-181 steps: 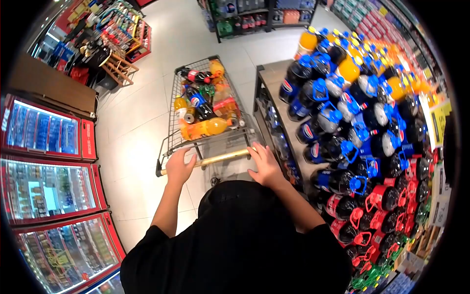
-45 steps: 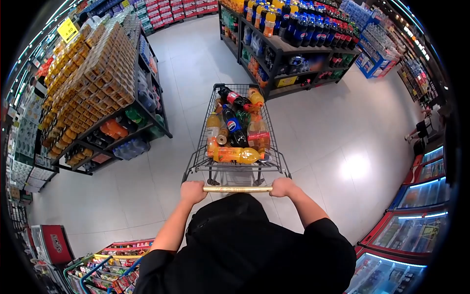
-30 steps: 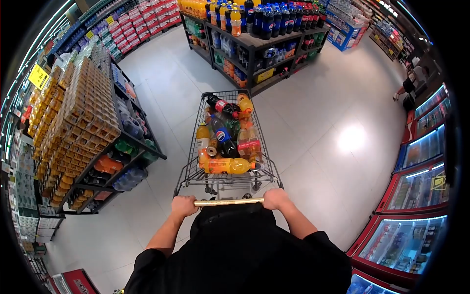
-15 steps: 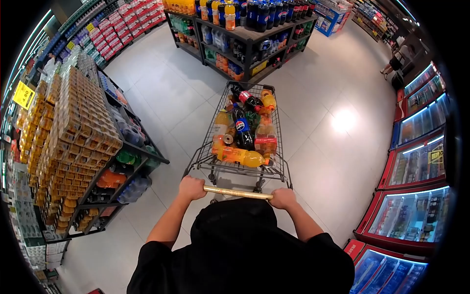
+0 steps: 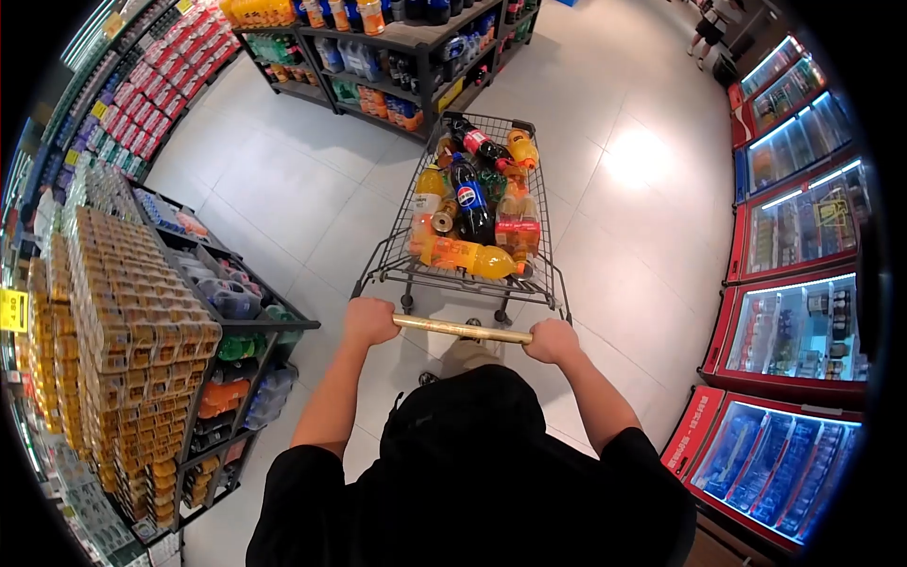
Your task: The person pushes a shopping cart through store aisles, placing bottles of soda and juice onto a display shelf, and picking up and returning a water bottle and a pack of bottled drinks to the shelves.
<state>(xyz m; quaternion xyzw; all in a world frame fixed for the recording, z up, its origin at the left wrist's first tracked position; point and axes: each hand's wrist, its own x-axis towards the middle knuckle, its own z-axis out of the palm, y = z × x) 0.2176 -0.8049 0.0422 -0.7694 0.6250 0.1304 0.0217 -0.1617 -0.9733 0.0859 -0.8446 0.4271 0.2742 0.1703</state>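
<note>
My left hand is closed around the left end of the cart's tan handle bar. At the other end of the bar, my right hand grips it the same way. Ahead of both hands stands the wire shopping cart, loaded with several drink bottles. A dark Pepsi bottle lies in the middle of the load. Across the near end is an orange soda bottle. Toward the far end rest a cola bottle with a red label and a smaller orange bottle.
A shelf stand of soda bottles is just beyond the cart's far left corner. Stacked golden can packs rise on the left beside a yellow price sign. Red-framed drink coolers line the right. A person stands far off.
The shelf stand and the distant person have shifted left and up in view, and the coolers appear shifted too. Both hands keep their hold on the bar. A foot now shows below it.
</note>
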